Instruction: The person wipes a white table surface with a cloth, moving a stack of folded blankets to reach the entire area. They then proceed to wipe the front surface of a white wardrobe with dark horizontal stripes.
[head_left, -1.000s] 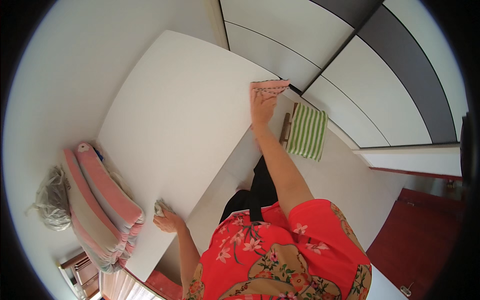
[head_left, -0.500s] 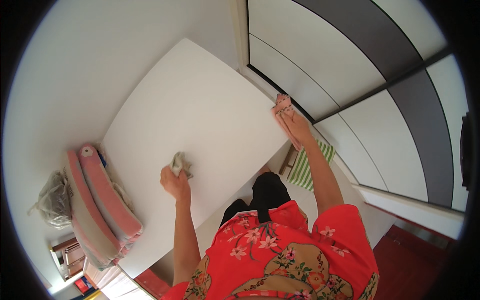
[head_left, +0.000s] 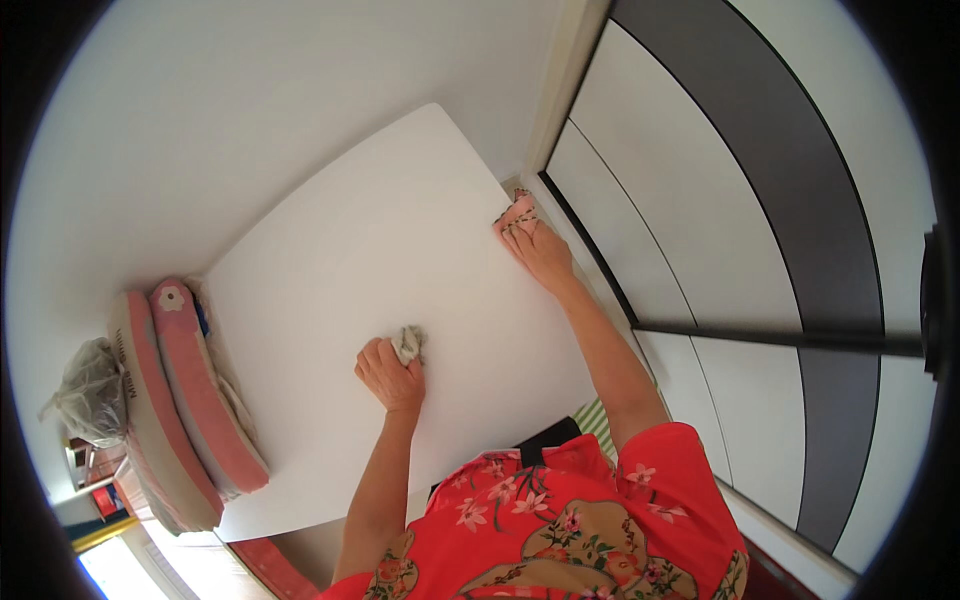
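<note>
A broad white tabletop point(head_left: 320, 250) lies in front of me, its far corner against the wall. Crumpled in my left hand point(head_left: 388, 374) is a greyish-white cloth point(head_left: 410, 344), held over the middle of the surface with the fingers curled round it. My right hand point(head_left: 543, 255) grips a folded pink cloth point(head_left: 517, 213) with a dark-and-light striped trim, right at the tabletop's right edge. The fingers press that cloth along the edge; its underside is hidden.
Pink-and-grey cushions point(head_left: 205, 390) stand upright at the tabletop's left end, with a translucent plastic bag point(head_left: 90, 390) beside them. White-and-grey sliding doors point(head_left: 690, 190) line the right side. A green-and-white striped piece point(head_left: 596, 428) shows below my right arm.
My right hand has slid the pink cloth farther along the right edge, toward the far corner. My left hand has shifted right with its cloth. My body leans closer, and the view has turned.
</note>
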